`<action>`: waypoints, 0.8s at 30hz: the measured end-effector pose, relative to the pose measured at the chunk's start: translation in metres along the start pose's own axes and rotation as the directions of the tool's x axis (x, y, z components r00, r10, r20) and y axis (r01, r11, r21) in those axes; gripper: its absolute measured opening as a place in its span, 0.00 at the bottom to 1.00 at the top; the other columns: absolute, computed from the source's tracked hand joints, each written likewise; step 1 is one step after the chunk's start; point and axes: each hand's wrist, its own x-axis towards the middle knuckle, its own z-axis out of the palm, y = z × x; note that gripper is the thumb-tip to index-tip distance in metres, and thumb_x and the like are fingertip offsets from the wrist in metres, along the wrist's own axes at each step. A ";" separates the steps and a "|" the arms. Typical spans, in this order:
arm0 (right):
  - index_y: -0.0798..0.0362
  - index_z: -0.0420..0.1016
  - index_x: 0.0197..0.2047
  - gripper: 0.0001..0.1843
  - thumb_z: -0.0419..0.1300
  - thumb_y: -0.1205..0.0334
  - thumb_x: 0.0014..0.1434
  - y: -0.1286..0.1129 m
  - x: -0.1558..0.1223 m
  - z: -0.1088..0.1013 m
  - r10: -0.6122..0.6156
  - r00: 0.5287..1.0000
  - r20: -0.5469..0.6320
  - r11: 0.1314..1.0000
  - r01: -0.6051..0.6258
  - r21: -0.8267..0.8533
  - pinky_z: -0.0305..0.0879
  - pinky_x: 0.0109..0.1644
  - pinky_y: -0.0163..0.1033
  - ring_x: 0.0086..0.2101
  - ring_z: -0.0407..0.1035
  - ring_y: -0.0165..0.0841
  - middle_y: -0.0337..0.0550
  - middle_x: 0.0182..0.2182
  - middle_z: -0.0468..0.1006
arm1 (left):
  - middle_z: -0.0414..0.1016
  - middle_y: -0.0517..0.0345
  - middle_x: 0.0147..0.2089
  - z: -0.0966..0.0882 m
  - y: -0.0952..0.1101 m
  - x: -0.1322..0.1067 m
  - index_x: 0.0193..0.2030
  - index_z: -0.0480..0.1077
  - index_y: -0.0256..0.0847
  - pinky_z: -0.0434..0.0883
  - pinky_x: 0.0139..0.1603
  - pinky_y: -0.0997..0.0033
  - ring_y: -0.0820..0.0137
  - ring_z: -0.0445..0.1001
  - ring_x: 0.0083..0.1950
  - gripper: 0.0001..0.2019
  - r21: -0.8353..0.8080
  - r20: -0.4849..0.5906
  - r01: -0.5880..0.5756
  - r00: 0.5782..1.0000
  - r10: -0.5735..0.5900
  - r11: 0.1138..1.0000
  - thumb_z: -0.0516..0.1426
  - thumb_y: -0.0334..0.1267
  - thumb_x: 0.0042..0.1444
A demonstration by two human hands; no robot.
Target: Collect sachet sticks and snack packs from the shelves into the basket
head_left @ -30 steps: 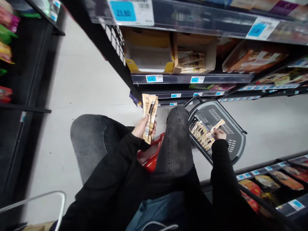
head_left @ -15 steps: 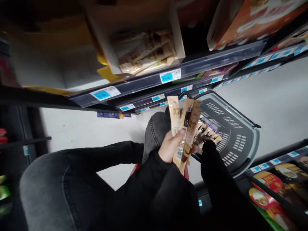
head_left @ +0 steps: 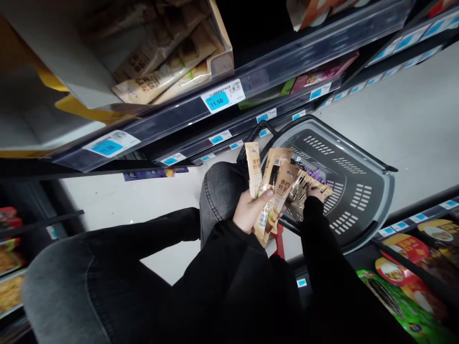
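My left hand (head_left: 248, 210) is closed round a fanned bunch of long beige milk tea sachets (head_left: 269, 191), thumb on top, held up beside the shopping basket. A grey plastic shopping basket (head_left: 349, 160) with slotted walls stands on the floor ahead. Inside its near side lies a pile of shiny sachets (head_left: 299, 185), with some purple packaging (head_left: 315, 173) behind. My right hand (head_left: 314, 192) reaches into the basket, its fingers curled on those sachets; the sleeve and the pile hide part of it.
On the shelf at upper left, an open carton (head_left: 225, 59) holds more beige sachets. Its shelf edge (head_left: 168, 112) with price tags runs close above my knee (head_left: 220, 188). Green bags (head_left: 398, 306) and red-lidded tubs (head_left: 405, 248) fill the lower right shelf.
The view has shifted, so the carton of sachets now appears larger and further left. My right hand's fingers show more clearly on the pile. My left hand still holds its bunch.
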 end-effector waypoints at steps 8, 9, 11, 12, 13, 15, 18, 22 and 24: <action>0.51 0.70 0.37 0.19 0.65 0.46 0.47 -0.098 -0.157 -0.023 -0.419 0.822 0.385 0.733 0.056 0.678 0.58 0.20 0.33 0.18 0.61 0.26 0.35 0.24 0.71 | 0.78 0.53 0.31 0.000 -0.012 0.006 0.37 0.74 0.34 0.74 0.32 0.65 0.61 0.77 0.33 0.23 0.210 -0.014 -0.161 0.986 0.168 0.964 0.68 0.46 0.35; 0.51 0.71 0.34 0.16 0.66 0.50 0.48 -0.107 -0.172 -0.024 -0.418 0.837 0.353 0.737 0.085 0.671 0.59 0.21 0.33 0.18 0.61 0.25 0.35 0.23 0.71 | 0.78 0.53 0.31 0.001 -0.013 0.006 0.37 0.74 0.34 0.74 0.31 0.65 0.62 0.76 0.30 0.23 0.199 0.007 -0.143 0.990 0.144 0.969 0.68 0.47 0.35; 0.53 0.71 0.28 0.12 0.65 0.54 0.49 -0.116 -0.186 -0.027 -0.395 0.881 0.259 0.761 0.157 0.629 0.60 0.23 0.33 0.19 0.61 0.25 0.35 0.21 0.69 | 0.79 0.53 0.32 0.003 -0.014 0.005 0.38 0.74 0.33 0.74 0.32 0.65 0.64 0.76 0.30 0.24 0.164 0.017 -0.116 0.993 0.115 0.980 0.68 0.46 0.34; 0.53 0.70 0.27 0.12 0.65 0.54 0.49 -0.115 -0.183 -0.030 -0.381 0.900 0.212 0.765 0.179 0.619 0.60 0.25 0.32 0.20 0.61 0.25 0.35 0.21 0.69 | 0.79 0.53 0.34 0.003 -0.014 0.005 0.37 0.74 0.33 0.74 0.34 0.65 0.64 0.76 0.32 0.24 0.158 0.000 -0.125 0.992 0.127 0.979 0.69 0.46 0.33; 0.53 0.70 0.27 0.12 0.65 0.54 0.49 -0.111 -0.176 -0.033 -0.361 0.919 0.160 0.756 0.188 0.627 0.60 0.26 0.32 0.22 0.62 0.25 0.35 0.22 0.70 | 0.79 0.53 0.35 0.003 -0.015 0.005 0.37 0.74 0.34 0.74 0.36 0.67 0.64 0.77 0.34 0.24 0.161 -0.024 -0.146 0.988 0.151 0.976 0.69 0.45 0.32; 0.52 0.69 0.29 0.13 0.65 0.52 0.48 -0.096 -0.147 -0.043 -0.297 0.952 0.069 0.708 0.171 0.685 0.60 0.27 0.31 0.24 0.62 0.25 0.35 0.25 0.70 | 0.79 0.53 0.33 0.003 -0.014 0.006 0.35 0.74 0.34 0.74 0.35 0.68 0.64 0.77 0.34 0.22 0.167 -0.062 -0.160 0.983 0.172 0.973 0.69 0.44 0.32; 0.51 0.65 0.33 0.18 0.63 0.47 0.47 -0.061 -0.083 -0.051 -0.192 0.981 0.009 0.683 0.127 0.719 0.60 0.27 0.31 0.23 0.60 0.24 0.33 0.26 0.68 | 0.76 0.56 0.26 0.004 -0.011 0.006 0.36 0.72 0.34 0.71 0.23 0.68 0.65 0.74 0.25 0.23 0.139 -0.061 -0.077 0.994 0.086 0.987 0.68 0.45 0.34; 0.52 0.61 0.30 0.19 0.58 0.44 0.52 -0.016 -0.011 -0.032 -0.043 0.997 0.062 0.938 0.019 0.345 0.63 0.27 0.33 0.21 0.57 0.24 0.30 0.20 0.60 | 0.75 0.55 0.25 0.007 -0.005 0.002 0.36 0.71 0.33 0.69 0.19 0.70 0.63 0.75 0.24 0.22 0.108 -0.061 -0.023 0.998 0.030 0.994 0.68 0.43 0.35; 0.55 0.64 0.31 0.18 0.57 0.48 0.56 -0.002 0.005 -0.011 -0.029 0.995 0.097 0.984 0.011 0.176 0.66 0.29 0.34 0.23 0.61 0.25 0.32 0.20 0.63 | 0.75 0.55 0.26 0.008 -0.003 0.001 0.36 0.70 0.34 0.70 0.19 0.69 0.62 0.76 0.26 0.22 0.097 -0.076 -0.017 0.997 0.025 0.995 0.67 0.43 0.36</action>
